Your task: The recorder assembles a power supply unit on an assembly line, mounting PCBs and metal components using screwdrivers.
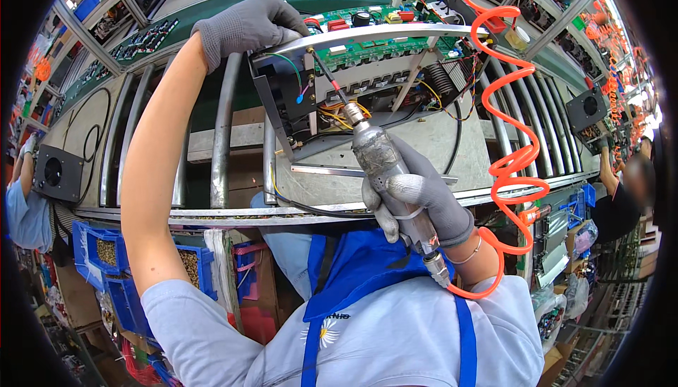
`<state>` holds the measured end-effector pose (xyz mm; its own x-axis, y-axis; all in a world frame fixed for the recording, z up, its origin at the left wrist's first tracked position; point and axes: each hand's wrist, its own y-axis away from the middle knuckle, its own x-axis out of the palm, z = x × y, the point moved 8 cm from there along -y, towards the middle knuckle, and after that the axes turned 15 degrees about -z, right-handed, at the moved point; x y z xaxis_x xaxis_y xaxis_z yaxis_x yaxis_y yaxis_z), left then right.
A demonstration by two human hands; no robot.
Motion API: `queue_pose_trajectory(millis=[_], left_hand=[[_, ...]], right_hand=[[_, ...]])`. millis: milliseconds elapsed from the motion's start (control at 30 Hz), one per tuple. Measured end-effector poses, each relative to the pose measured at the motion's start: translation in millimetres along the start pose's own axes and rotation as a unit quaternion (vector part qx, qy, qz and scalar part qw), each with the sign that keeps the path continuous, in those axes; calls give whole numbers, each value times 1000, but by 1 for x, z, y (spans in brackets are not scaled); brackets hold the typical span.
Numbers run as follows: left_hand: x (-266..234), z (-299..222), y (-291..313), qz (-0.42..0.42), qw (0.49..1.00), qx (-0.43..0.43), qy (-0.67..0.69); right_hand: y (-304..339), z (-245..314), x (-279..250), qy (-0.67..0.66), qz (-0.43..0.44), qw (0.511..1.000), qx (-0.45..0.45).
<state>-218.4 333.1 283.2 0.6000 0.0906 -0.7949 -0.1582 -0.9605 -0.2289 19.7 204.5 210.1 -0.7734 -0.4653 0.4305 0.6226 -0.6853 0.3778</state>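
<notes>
My right hand (pixel 427 193), in a grey glove, is wrapped round a worn metal pneumatic screwdriver (pixel 381 154). A coiled orange air hose (pixel 519 157) runs from its rear end. The long bit slants up and left, its tip at a brass-coloured fastener near the upper left corner of an open metal chassis (pixel 274 108). Curled over that corner, my gloved left hand (pixel 251 27) grips the top edge of the frame. A green circuit board (pixel 381 48) with several components is fitted behind the top rail (pixel 395 32). Yellow wires (pixel 339 115) lie inside the chassis, partly hidden by the screwdriver.
The chassis stands on a board over a roller conveyor (pixel 222 129). Blue bins (pixel 99 246) of small fasteners hang below its near edge at left. Black fan-fitted units stand at far left (pixel 58 174) and far right (pixel 587 108), with other people beside them.
</notes>
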Motion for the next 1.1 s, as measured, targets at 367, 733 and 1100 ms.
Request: queue_pose_trajectory(millis=[367,733,1100], left_hand=[[-3,-2,3,15,999,26,18],[-9,-5,5,-52,998,-6,-20],[-9,-6,3,-53,998,4,-29]], right_hand=[[-2,3,3,120,-40,991,-51],[4,-4,20,-19,-10,1000,-5],[3,-5,27,-50,-8,999,-14]])
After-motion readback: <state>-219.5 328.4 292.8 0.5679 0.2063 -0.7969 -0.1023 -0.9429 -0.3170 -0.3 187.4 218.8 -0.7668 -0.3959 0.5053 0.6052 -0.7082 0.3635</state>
